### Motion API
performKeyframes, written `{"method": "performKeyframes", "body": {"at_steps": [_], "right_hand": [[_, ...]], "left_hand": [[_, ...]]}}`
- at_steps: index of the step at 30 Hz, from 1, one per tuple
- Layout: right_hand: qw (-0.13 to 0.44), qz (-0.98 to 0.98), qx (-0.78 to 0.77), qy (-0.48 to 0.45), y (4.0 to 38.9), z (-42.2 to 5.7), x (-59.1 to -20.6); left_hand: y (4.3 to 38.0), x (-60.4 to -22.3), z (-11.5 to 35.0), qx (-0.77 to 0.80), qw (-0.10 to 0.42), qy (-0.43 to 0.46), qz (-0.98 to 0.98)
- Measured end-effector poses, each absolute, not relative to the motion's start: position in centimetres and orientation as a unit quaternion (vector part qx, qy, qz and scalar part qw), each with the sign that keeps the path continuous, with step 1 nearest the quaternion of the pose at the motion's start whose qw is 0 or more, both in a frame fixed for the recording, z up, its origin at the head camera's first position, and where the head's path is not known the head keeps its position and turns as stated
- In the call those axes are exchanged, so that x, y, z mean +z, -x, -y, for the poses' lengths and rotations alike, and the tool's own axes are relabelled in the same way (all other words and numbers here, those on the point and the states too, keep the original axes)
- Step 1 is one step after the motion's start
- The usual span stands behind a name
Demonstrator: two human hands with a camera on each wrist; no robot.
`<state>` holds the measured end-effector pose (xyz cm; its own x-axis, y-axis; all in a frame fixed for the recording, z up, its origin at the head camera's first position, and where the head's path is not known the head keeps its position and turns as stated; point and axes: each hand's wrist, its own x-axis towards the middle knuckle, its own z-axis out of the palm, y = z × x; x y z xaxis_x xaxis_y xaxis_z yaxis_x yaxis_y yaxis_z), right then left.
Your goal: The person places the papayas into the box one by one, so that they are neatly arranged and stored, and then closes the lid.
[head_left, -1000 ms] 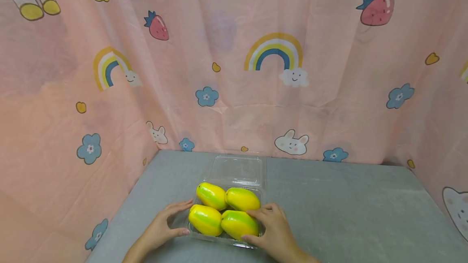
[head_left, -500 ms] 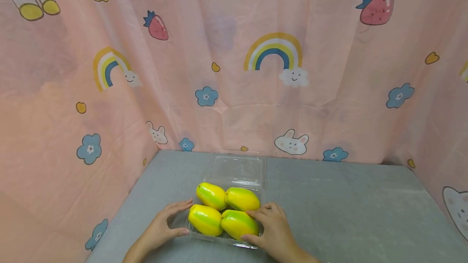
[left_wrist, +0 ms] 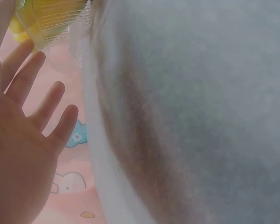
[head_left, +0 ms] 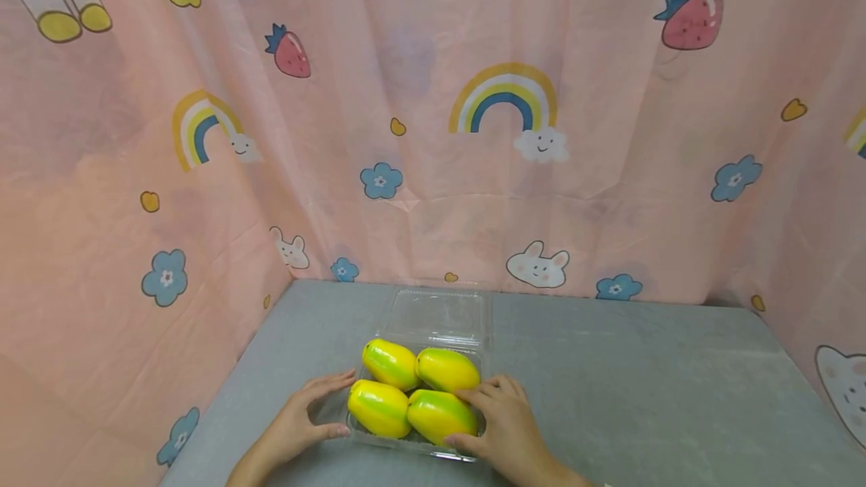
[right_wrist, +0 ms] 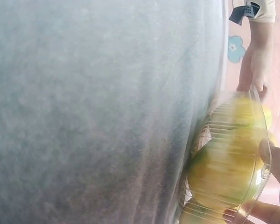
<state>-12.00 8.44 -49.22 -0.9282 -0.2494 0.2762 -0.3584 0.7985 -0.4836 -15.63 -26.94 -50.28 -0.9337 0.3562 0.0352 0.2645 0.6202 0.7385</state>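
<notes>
Several yellow-green papayas [head_left: 379, 408] fill the base of a clear plastic clamshell box [head_left: 413, 445], its lid [head_left: 436, 314] folded back on the table. My right hand [head_left: 504, 419] reaches over the box's right side and holds the front right papaya [head_left: 440, 413] between thumb and fingers. At the left side, my left hand [head_left: 298, 415] has its thumb and fingers spread beside the box. In the left wrist view the fingers of the left hand [left_wrist: 32, 107] are loose and fairly straight, the nearest ones at the box's corner. Plastic ridges blur the papayas [right_wrist: 219, 172] in the right wrist view.
A grey tabletop [head_left: 609, 382] lies under the box and stretches to the right. Behind it and at both sides hangs a pink curtain [head_left: 406, 231] printed with rainbows, flowers and strawberries. The open lid reaches near the curtain at the back.
The head view has shifted very slightly. Both hands, the box and the papayas keep their places.
</notes>
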Motion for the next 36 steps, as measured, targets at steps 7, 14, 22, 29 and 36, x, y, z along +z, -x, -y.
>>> {"method": "performKeyframes", "body": {"at_steps": [7, 14, 22, 29, 36], "right_hand": [[0.09, 0.944, 0.277, -0.155, 12.1, -8.4, -49.0], [0.132, 0.933, 0.313, -0.121, 12.8, -8.9, -49.0], [0.07, 0.891, 0.444, -0.066, 16.1, -11.2, -48.4], [0.029, 0.869, 0.492, -0.046, 21.6, -14.6, -49.7], [-0.03, 0.849, 0.524, -0.052, 25.7, -16.6, -51.4]], "left_hand": [[15.7, -50.1, 27.1, 0.405, 0.057, -0.18, -0.894], [16.3, -49.3, 27.7, 0.402, 0.021, -0.186, -0.897], [19.6, -48.3, 28.0, 0.413, 0.008, -0.175, -0.894], [24.3, -48.2, 27.0, 0.42, 0.003, -0.233, -0.877], [29.3, -48.6, 25.3, 0.419, 0.084, -0.199, -0.882]]}}
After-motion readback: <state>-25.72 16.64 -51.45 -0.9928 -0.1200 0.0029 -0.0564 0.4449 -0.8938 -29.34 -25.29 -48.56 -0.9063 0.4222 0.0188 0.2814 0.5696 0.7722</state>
